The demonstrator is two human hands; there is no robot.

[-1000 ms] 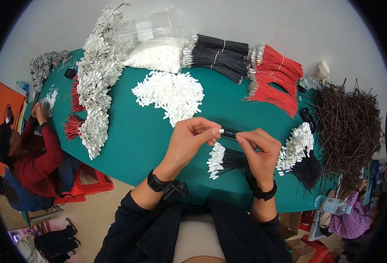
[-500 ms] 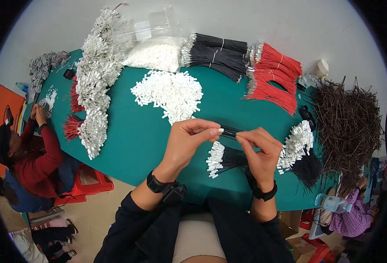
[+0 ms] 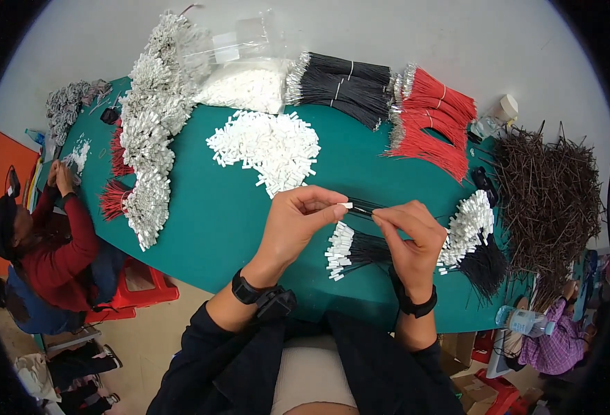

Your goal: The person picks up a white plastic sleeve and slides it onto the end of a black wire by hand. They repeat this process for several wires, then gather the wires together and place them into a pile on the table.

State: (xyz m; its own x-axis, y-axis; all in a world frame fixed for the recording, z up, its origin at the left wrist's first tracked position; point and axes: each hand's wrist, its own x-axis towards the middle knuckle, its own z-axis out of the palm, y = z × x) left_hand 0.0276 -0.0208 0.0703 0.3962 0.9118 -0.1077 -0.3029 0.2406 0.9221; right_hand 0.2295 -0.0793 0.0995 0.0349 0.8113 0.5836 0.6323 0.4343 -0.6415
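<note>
Between thumb and fingertips, my left hand (image 3: pixel 292 223) pinches a small white connector housing (image 3: pixel 347 205). My right hand (image 3: pixel 413 234) pinches thin black wires (image 3: pixel 366 207), whose ends point toward that housing. Whether a wire tip is inside the housing is too small to tell. Below my hands lies a bunch of black wires (image 3: pixel 368 250) with white housings (image 3: pixel 341 247) on their left ends, partly covered by my right hand. Right of my right wrist is another bunch with white housings (image 3: pixel 472 225). A loose heap of white housings (image 3: pixel 270 142) lies beyond my left hand.
Along the back of the green table (image 3: pixel 208 228) are a bag of white housings (image 3: pixel 246 86), black wire bundles (image 3: pixel 343 86) and red wire bundles (image 3: pixel 433 128). A tall housing pile (image 3: pixel 149 124) stands left, dark brown wires (image 3: pixel 547 200) right. A co-worker (image 3: pixel 52 252) sits at the left.
My hands stay nearly in place, the white housing and black wires still pinched between them. My right hand shifts very slightly. At the lower left, another person's legs have moved.
</note>
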